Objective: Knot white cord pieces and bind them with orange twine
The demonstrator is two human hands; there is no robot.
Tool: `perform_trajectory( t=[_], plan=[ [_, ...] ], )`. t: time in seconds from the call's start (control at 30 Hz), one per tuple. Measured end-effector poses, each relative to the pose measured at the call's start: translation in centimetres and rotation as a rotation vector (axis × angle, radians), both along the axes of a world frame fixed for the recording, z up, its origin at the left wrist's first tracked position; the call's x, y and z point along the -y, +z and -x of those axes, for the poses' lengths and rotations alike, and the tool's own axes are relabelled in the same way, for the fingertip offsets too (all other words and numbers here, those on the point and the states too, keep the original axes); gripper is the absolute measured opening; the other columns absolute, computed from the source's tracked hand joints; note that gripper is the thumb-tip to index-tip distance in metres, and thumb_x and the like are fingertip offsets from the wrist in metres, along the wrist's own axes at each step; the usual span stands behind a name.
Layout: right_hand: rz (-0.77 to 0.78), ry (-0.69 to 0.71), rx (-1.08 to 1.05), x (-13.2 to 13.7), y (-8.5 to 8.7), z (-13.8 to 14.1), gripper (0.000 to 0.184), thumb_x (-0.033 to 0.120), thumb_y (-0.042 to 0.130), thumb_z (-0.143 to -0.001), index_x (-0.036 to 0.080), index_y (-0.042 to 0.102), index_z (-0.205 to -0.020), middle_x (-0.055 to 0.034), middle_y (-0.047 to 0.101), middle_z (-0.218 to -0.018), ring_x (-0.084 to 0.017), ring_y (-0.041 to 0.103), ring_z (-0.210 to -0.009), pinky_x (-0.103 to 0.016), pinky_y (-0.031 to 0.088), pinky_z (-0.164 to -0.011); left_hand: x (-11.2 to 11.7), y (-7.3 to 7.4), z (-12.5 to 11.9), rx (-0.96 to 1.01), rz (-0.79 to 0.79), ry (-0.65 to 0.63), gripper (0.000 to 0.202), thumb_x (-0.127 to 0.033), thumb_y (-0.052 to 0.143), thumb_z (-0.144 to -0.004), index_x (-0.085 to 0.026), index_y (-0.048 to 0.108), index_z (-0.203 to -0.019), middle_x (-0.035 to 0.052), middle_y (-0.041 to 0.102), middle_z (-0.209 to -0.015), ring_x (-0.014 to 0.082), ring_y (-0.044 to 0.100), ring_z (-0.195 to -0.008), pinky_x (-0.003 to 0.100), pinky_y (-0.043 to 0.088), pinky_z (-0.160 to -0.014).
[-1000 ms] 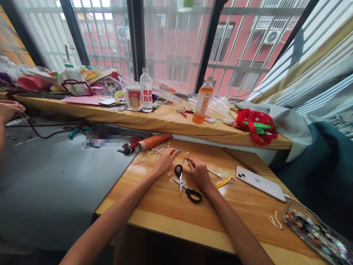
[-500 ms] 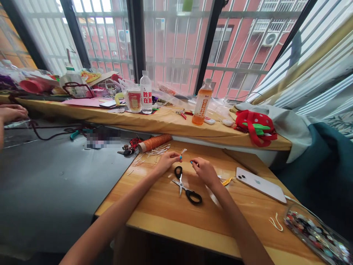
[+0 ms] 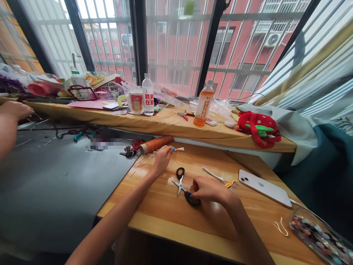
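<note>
My left hand (image 3: pixel 162 159) hovers over the wooden table (image 3: pixel 171 221), pinching a short white strip (image 3: pixel 179 149) between thumb and fingertips. My right hand (image 3: pixel 208 189) rests lower on the table with its fingers curled onto the near black handle of the scissors (image 3: pixel 182 182), which lie partly open. A spool of orange thread (image 3: pixel 156 143) lies just beyond my left hand, with pale offcuts scattered beside it.
A white phone (image 3: pixel 263 187) lies to the right, with loose white strips (image 3: pixel 213 173) and a clear case of beads (image 3: pixel 320 235) nearby. Two bottles (image 3: pixel 202 105) stand on the yellow ledge (image 3: pixel 165 121). Another person's hand (image 3: pixel 12 110) shows at the far left.
My right hand has let go of the strip and dropped back to the scissors' handle. My left hand has lifted the white strip a little toward the spool.
</note>
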State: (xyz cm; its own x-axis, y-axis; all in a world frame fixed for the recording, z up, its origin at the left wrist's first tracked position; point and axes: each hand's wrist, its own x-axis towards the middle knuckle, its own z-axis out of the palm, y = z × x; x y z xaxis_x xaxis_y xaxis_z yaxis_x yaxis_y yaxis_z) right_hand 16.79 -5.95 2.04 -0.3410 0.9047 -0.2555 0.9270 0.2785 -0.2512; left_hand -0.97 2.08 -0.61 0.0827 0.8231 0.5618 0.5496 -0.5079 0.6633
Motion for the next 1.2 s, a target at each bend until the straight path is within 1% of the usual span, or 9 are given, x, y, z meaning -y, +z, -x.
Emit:
perform_trajectory(
  t=[0.1, 0.23, 0.37, 0.53, 0.7, 0.87, 0.97, 1.1, 1.2],
  plan=[
    [-0.099, -0.026, 0.072, -0.1, 0.1, -0.1, 0.012, 0.022, 0.049, -0.064, 0.017, 0.059, -0.069, -0.0047, 0.059, -0.070, -0.016, 0.053, -0.063, -0.023, 0.030, -0.049, 0.1, 0.4, 0.4, -0.093, -0.118, 0.139, 0.018, -0.023, 0.040, -0.081, -0.017, 0.057, -0.076, 0.0025, 0.053, -0.074, 0.0155, 0.044, -0.079, 0.027, 0.034, -0.074],
    [-0.376, -0.062, 0.041, -0.9, 0.0, -0.6, 0.031, 0.013, 0.041, -0.069, 0.016, 0.056, -0.096, -0.0119, 0.054, -0.103, -0.021, 0.050, -0.092, -0.028, 0.038, -0.069, 0.3, 0.7, 0.9, -0.139, -0.176, 0.233, 0.019, -0.024, 0.040, -0.081, -0.018, 0.056, -0.072, 0.0022, 0.051, -0.074, 0.0167, 0.041, -0.081, 0.029, 0.031, -0.077],
    [-0.418, 0.229, -0.143, -2.2, -1.2, -0.9, 0.060, 0.012, 0.045, -0.063, 0.017, 0.037, -0.122, -0.0087, 0.032, -0.131, -0.019, 0.028, -0.119, -0.032, 0.027, -0.093, 0.1, 0.4, 0.9, -0.174, -0.178, 0.244, 0.020, -0.024, 0.039, -0.081, -0.018, 0.055, -0.070, 0.0022, 0.051, -0.075, 0.0172, 0.040, -0.083, 0.030, 0.030, -0.077],
    [-0.322, 0.354, -0.241, -2.8, -2.3, -0.5, 0.047, 0.013, 0.043, -0.068, 0.022, 0.048, -0.113, -0.0044, 0.050, -0.115, -0.016, 0.042, -0.106, -0.027, 0.030, -0.089, -0.1, -0.1, 0.6, -0.218, -0.182, 0.226, 0.019, -0.022, 0.040, -0.081, -0.018, 0.055, -0.070, 0.0020, 0.051, -0.073, 0.0169, 0.041, -0.082, 0.030, 0.029, -0.077],
    [-0.236, 0.207, -0.218, -2.7, -2.1, -0.5, 0.020, 0.023, 0.050, -0.069, 0.017, 0.058, -0.086, -0.0049, 0.058, -0.086, -0.015, 0.051, -0.078, -0.022, 0.036, -0.067, -0.2, -0.1, 0.7, -0.225, -0.166, 0.199, 0.017, -0.023, 0.042, -0.080, -0.018, 0.057, -0.072, 0.0020, 0.052, -0.073, 0.0170, 0.042, -0.082, 0.030, 0.031, -0.075],
    [-0.228, 0.094, -0.203, -2.8, -2.2, -0.9, 0.014, 0.028, 0.050, -0.069, 0.016, 0.054, -0.073, -0.0042, 0.058, -0.074, -0.013, 0.048, -0.064, -0.022, 0.031, -0.056, -0.2, -0.1, 0.9, -0.230, -0.232, 0.112, 0.017, -0.023, 0.042, -0.080, -0.017, 0.057, -0.075, 0.0026, 0.051, -0.074, 0.0153, 0.043, -0.079, 0.028, 0.033, -0.074],
    [-0.106, 0.019, -0.331, -2.9, -2.3, -1.4, 0.017, 0.030, 0.050, -0.069, 0.016, 0.053, -0.077, -0.0026, 0.056, -0.071, -0.011, 0.046, -0.061, -0.021, 0.029, -0.052, -0.1, 0.0, 0.9, -0.217, -0.234, 0.045, 0.016, -0.021, 0.042, -0.080, -0.017, 0.057, -0.076, 0.0023, 0.048, -0.074, 0.0133, 0.044, -0.074, 0.026, 0.035, -0.070],
    [0.272, -0.083, -0.653, -2.9, -2.0, -1.9, 0.043, 0.030, 0.052, -0.068, 0.019, 0.038, -0.107, 0.0009, 0.054, -0.074, -0.007, 0.041, -0.050, -0.019, 0.027, -0.045, 0.0, 0.4, 1.0, -0.117, -0.177, -0.030, 0.017, -0.019, 0.040, -0.080, -0.016, 0.054, -0.071, 0.0013, 0.045, -0.072, 0.0110, 0.044, -0.069, 0.022, 0.036, -0.066],
    [0.495, -0.063, -0.858, -2.6, -1.7, -1.8, 0.053, 0.032, 0.053, -0.068, 0.024, 0.030, -0.115, 0.0029, 0.050, -0.076, -0.004, 0.036, -0.047, -0.017, 0.025, -0.042, -0.2, 0.7, 1.1, -0.007, -0.117, -0.052, 0.021, -0.019, 0.039, -0.081, -0.014, 0.050, -0.063, 0.0009, 0.041, -0.070, 0.0101, 0.042, -0.066, 0.021, 0.036, -0.063]
  ],
)
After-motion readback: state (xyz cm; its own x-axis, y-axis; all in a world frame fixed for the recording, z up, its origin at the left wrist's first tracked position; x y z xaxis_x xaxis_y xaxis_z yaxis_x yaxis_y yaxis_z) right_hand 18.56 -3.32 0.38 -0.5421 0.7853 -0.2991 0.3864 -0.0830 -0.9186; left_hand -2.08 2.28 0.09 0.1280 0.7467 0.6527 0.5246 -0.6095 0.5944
